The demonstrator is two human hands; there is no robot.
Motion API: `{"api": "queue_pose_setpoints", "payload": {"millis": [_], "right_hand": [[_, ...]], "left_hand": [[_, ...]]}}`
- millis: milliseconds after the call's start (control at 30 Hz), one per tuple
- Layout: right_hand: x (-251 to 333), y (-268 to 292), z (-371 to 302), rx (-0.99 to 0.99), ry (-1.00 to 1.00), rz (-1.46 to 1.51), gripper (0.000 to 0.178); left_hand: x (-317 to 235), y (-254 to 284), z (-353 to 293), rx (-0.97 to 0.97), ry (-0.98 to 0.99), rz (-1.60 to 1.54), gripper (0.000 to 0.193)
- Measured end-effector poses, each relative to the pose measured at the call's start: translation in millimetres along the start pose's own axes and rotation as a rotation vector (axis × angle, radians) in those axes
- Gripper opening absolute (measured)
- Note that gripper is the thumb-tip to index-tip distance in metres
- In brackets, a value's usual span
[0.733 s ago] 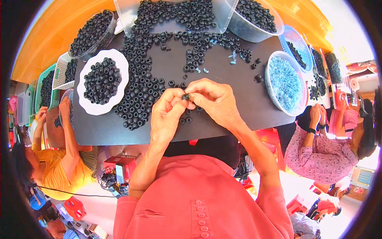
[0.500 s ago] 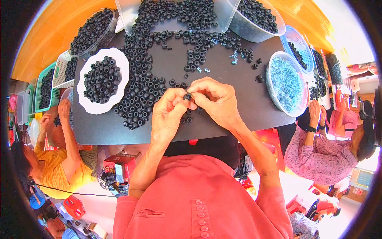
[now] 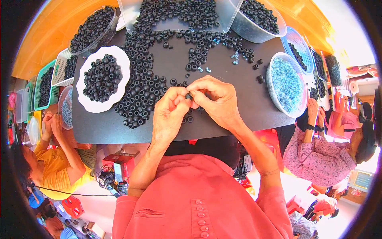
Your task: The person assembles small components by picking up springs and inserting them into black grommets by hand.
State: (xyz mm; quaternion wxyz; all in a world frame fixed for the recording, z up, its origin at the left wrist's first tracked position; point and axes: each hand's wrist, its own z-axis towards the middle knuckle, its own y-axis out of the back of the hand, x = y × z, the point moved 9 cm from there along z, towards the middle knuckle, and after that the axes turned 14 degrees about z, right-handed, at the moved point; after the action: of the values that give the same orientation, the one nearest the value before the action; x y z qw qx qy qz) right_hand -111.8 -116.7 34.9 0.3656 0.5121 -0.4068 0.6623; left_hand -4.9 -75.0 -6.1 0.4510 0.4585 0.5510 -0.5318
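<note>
Between my fingertips, over the near middle of the dark table, is a small black plastic piece (image 3: 188, 96). My left hand (image 3: 170, 115) pinches it from the left with thumb and fingers. My right hand (image 3: 218, 102) is closed at the same spot, thumb and forefinger pressed together against the piece, whose far side they hide. Loose round black plastic pieces with holes (image 3: 139, 89) spread in a thick layer beyond and to the left of my hands. A few small coil springs (image 3: 235, 58) lie scattered further off.
A scalloped white plate (image 3: 82, 91) of black pieces stands left. A tub (image 3: 271, 92) of springs stands right, a blue basket (image 3: 308, 49) behind it. A clear bin (image 3: 175, 27) and round tubs of black pieces line the back. Co-workers sit left (image 3: 59, 167) and right (image 3: 322, 159).
My hands stay nearly in place, still closed together on the black piece, which looks slightly turned. The left co-worker's hands have come together.
</note>
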Motion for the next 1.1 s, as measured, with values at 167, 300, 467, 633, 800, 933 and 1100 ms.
{"api": "queue_pose_setpoints", "payload": {"millis": [167,300,467,633,800,933,1100], "right_hand": [[-6,1,-3,-0.058,0.025,0.035,0.013],[-10,0,-6,-0.06,0.0,0.111,0.015],[15,-11,-9,0.122,0.272,-0.269,0.029],[12,-11,-12,0.091,0.313,-0.268,0.036],[11,-13,-15,0.052,0.371,-0.308,0.035],[21,-18,-18,0.048,0.54,-0.421,0.034],[28,-23,-23,0.046,0.662,-0.468,0.033]], "left_hand": [[-1,0,1,-0.01,-0.019,-0.017,0.012],[5,4,1,-0.022,0.021,-0.116,0.012],[11,4,1,-0.017,0.088,-0.232,0.013],[9,0,1,0.049,0.079,-0.31,0.014],[14,0,1,0.063,0.094,-0.291,0.015],[14,3,-1,0.05,0.109,-0.202,0.015],[10,2,-1,0.038,0.1,-0.253,0.015]]}}
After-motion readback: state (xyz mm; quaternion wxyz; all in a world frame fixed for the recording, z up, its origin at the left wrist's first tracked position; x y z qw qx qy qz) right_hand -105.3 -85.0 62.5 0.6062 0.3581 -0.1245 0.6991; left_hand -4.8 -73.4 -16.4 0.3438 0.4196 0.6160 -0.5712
